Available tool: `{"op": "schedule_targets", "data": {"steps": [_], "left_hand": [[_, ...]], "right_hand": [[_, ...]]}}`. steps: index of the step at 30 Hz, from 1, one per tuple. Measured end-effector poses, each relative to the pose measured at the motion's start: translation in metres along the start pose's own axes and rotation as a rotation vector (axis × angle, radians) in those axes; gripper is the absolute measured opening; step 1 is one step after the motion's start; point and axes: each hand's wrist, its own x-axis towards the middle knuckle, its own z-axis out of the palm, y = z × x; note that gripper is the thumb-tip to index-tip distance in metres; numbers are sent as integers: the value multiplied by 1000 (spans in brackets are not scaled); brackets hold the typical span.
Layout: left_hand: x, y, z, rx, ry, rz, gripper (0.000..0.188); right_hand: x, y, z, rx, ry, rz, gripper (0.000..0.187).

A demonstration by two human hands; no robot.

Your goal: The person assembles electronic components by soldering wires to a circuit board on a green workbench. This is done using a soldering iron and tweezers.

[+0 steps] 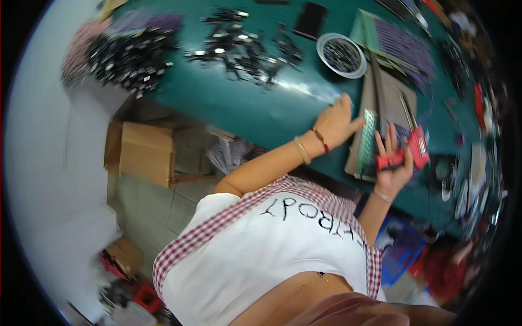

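Observation:
My left hand (335, 120) is over the green table, below a white bowl (325, 48) of small dark parts. Its fingers are apart, and I see nothing in them. On the right, my right hand (394, 174) grips a red pistol-shaped tool (418, 148) by its handle, with some fingers stretched out. Between the hands lies a brown board (354, 157), with a green-white patterned strip (368, 136) along its near side. A long dark bar (377, 81) runs across the board. Thin metal rods (405, 106) rest beside it; whether they join the tool is unclear.
Black-and-silver small parts (234, 49) lie scattered on the table (239, 103). A bundle of dark pieces (128, 57) is heaped at the far left. Purple strips (399, 46) and a black flat object (310, 20) lie farther back. A cardboard box (147, 152) stands on the floor.

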Motion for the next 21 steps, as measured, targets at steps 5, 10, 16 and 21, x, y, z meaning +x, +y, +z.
{"op": "schedule_targets", "data": {"steps": [5, 10, 16, 21], "left_hand": [[19, 11, 20, 13, -278, -131, 51], [24, 2, 27, -188, -406, -180, 48], [30, 11, 24, 1, -405, -67, 53], [34, 12, 11, -295, -534, -316, 46]], "right_hand": [[9, 1, -18, 42, 21, 26, 22], [7, -3, -16, 59, 47, -12, 20], [6, -5, -14, 79, 52, 18, 20], [5, -2, -7, 97, 80, 15, 21]]}}
